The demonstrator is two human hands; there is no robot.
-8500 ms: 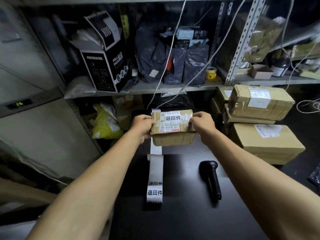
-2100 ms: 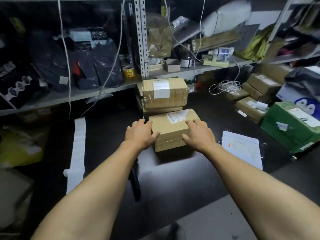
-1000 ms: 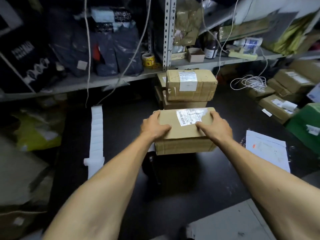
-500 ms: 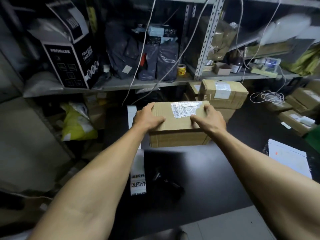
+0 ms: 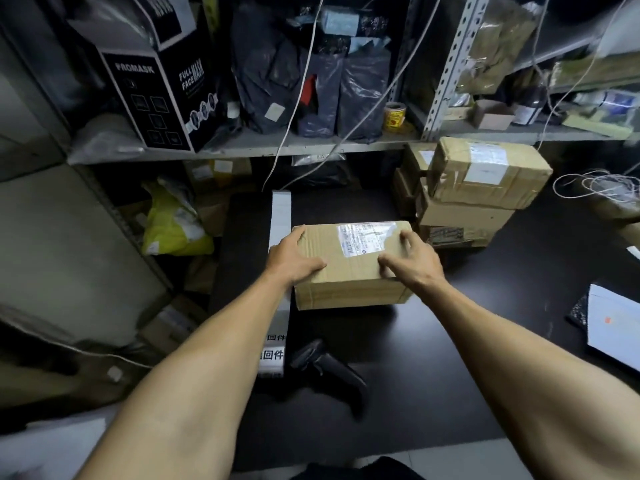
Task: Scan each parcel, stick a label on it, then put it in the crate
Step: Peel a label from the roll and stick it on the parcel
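A brown cardboard parcel (image 5: 349,275) with a white shipping label on top sits on the black table (image 5: 457,341), right in front of me. My left hand (image 5: 294,259) grips its top left edge. My right hand (image 5: 414,263) holds the top right corner, fingers curled over the edge. A strip of white return labels (image 5: 280,216) runs down the table just left of the parcel and partly under my left arm. The black handheld scanner (image 5: 329,374) lies on the table nearer to me, below the parcel. No crate is in sight.
Several more taped parcels (image 5: 485,174) are stacked at the right behind the held one. A white sheet (image 5: 613,327) lies at the table's right edge. Metal shelving (image 5: 242,147) with bags and a black mask box fills the back. A yellow bag (image 5: 173,226) sits lower left.
Both hands lifted the parcel from in front of the stack, carried it left, and now it is lower, down on the table beside the label strip. My view swung left.
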